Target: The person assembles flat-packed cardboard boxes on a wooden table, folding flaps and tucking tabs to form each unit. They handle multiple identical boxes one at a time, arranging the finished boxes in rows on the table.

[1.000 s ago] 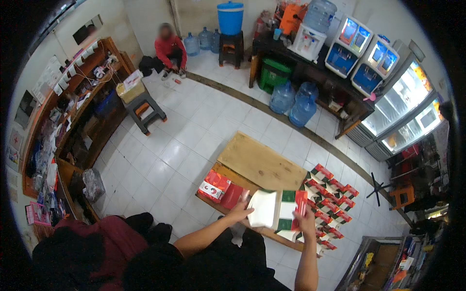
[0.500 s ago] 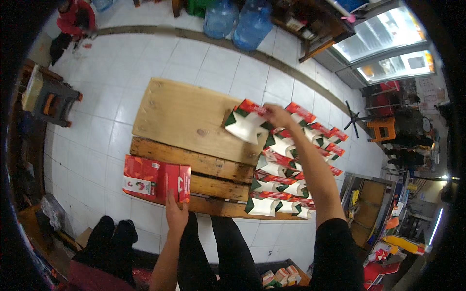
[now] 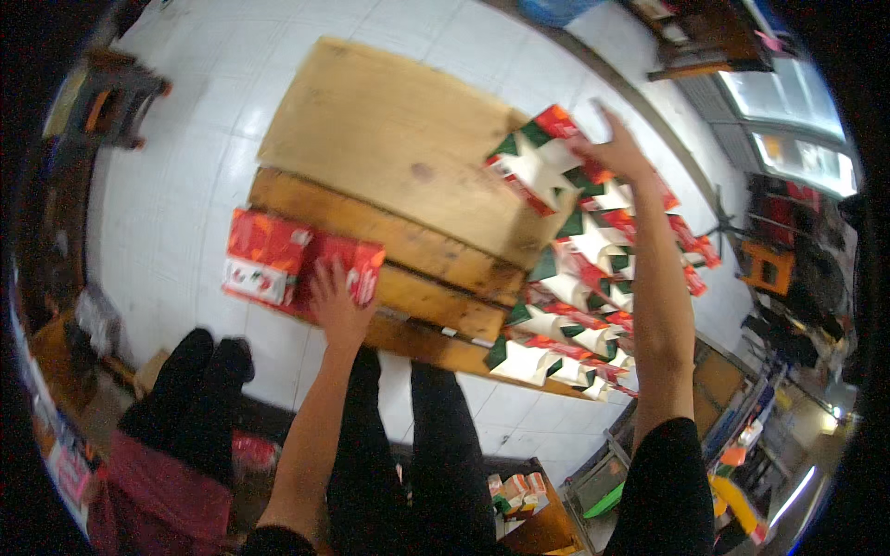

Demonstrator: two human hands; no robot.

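Note:
Flat red cardboard cartons (image 3: 264, 243) lie at the left end of a low wooden table (image 3: 389, 120). My left hand (image 3: 338, 304) rests on them with its fingers spread. Toward the far right corner stands an opened-up red, green and white carton (image 3: 533, 171), its top flaps sticking out. Just right of it, my right hand (image 3: 614, 153) is open, thumb and fingers apart. Its fingertips are at the carton's edge, and blur hides whether they touch. Several similar carton shells (image 3: 584, 250) stand in tight rows along the table's right end, partly behind my right forearm.
A person in dark trousers (image 3: 190, 389) is close by on my left. Beyond the table's left end stands a dark stool (image 3: 111, 102); an orange stool (image 3: 765, 267) is at the right. Small boxes (image 3: 519, 493) sit low near my legs. Glass-door coolers (image 3: 788, 102) stand far right.
My right hand has opened and come away from the far carton. The left hand has moved further onto the flat cartons, fingers spreading. The whole view has shifted and tilted.

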